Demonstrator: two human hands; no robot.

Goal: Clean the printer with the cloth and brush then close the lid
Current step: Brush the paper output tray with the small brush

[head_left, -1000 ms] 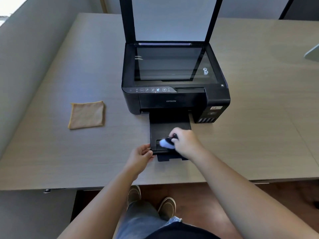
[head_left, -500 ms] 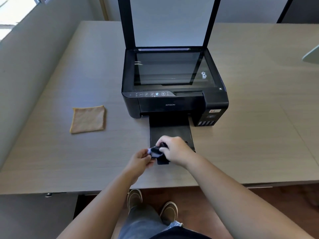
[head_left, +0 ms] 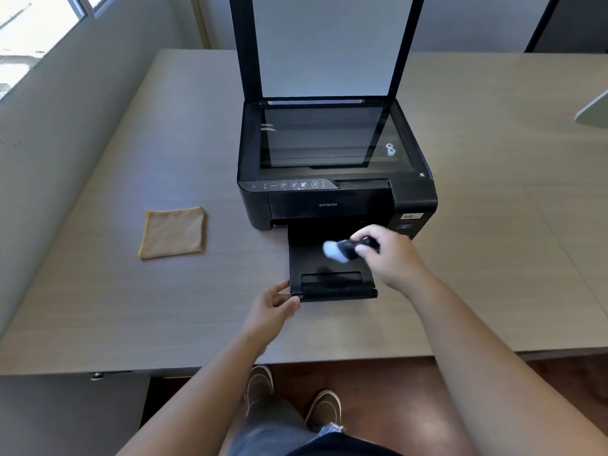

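The right hand (head_left: 390, 255) curls its fingers around the black handle of the brush (head_left: 345, 249), whose long axis lies roughly level, white bristles pointing left over the printer (head_left: 332, 205)'s output tray (head_left: 312, 258), probably for sweeping dust. The left hand (head_left: 271, 307) pinches the tray's front left corner, likely steadying it. The cloth (head_left: 172, 232) lies flat toward the desk (head_left: 98, 291)'s left edge. The lid (head_left: 324, 44) stands upright, open.

Daylight enters from a window (head_left: 36, 34) at upper left, overexposed. The scene is evenly bright; the brush (head_left: 342, 250) is motion-blurred; straight table (head_left: 131, 307) edges bow near the frame's borders.
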